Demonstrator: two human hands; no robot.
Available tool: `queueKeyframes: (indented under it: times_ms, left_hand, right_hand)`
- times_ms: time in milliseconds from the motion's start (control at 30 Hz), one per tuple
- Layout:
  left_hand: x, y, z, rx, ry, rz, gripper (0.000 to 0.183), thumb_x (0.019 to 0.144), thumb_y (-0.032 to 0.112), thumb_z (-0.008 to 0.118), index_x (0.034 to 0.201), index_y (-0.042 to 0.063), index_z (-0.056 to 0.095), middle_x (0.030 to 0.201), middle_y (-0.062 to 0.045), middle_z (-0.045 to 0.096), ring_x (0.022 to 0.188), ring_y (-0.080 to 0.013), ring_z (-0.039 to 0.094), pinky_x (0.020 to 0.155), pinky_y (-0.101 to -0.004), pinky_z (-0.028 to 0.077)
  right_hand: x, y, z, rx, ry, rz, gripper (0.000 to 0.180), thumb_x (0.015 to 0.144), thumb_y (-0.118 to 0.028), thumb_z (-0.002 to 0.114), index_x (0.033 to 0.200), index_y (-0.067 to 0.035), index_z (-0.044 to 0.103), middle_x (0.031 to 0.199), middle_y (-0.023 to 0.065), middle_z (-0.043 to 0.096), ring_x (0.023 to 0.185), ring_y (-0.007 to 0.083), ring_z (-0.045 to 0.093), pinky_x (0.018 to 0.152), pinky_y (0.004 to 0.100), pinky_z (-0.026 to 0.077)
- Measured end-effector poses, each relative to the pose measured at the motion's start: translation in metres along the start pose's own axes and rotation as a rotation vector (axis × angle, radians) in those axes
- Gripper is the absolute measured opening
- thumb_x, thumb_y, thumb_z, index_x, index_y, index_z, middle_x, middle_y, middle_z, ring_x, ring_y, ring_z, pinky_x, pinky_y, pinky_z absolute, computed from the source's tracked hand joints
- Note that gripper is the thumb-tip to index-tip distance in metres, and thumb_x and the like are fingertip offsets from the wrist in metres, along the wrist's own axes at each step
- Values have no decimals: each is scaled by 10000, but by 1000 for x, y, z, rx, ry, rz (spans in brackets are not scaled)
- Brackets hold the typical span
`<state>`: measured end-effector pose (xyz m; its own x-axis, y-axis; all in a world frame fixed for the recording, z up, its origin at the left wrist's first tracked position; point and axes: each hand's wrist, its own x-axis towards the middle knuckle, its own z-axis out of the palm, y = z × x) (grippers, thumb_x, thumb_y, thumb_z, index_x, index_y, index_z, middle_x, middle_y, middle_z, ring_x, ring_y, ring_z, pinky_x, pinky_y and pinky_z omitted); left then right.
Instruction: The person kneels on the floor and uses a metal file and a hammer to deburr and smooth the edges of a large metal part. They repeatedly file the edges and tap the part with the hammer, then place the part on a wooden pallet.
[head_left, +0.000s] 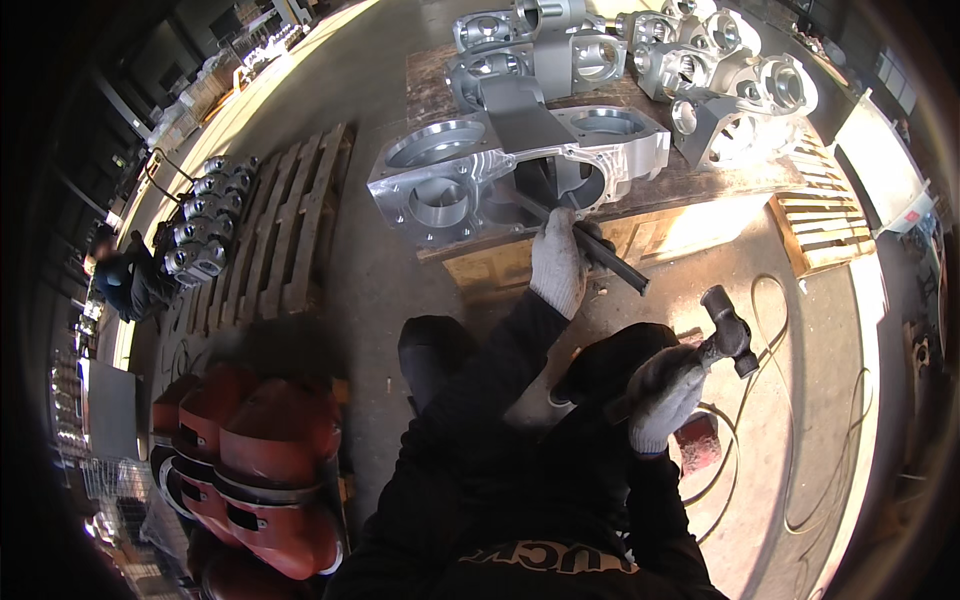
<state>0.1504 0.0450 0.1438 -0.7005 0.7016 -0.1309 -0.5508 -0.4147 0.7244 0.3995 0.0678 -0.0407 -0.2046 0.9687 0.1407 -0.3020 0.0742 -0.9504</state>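
Observation:
My left hand, in a white knit glove, is closed around a dark steel bar. The bar's far end reaches into the large round opening of a machined metal housing, where its tip is hard to make out. Two round bores show in the housing's top and another in its front. Lower right, my gloved right hand grips a ball-peen hammer near its head, held apart from the bar and the housing.
More metal housings crowd the wooden bench top. Wooden pallets and red-brown metal castings stand to the left. A hose loops over the floor at right. Beside a row of castings, a person crouches far left.

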Motion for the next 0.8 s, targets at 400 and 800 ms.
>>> queueKeyframes:
  times_ms: [400, 800]
  left_hand:
    - [21, -19, -36, 211, -31, 207, 232, 1025, 288, 582, 1086, 65, 558, 772, -95, 642, 550, -215, 625, 443, -353, 504]
    - [6, -9, -29, 64, 52, -42, 256, 1032, 309, 603, 1109, 76, 532, 748, -90, 631, 514, -207, 611, 420, -341, 487]
  right_hand:
    - [-14, -21, 25, 1156, 151, 382, 453, 1090, -540, 499, 1181, -98, 523, 686, 19, 476, 466, 108, 415, 397, 246, 319]
    - [-18, -23, 25, 991, 159, 357, 369, 1096, -470, 527, 1184, -112, 540, 700, 23, 511, 474, 119, 443, 397, 258, 348]
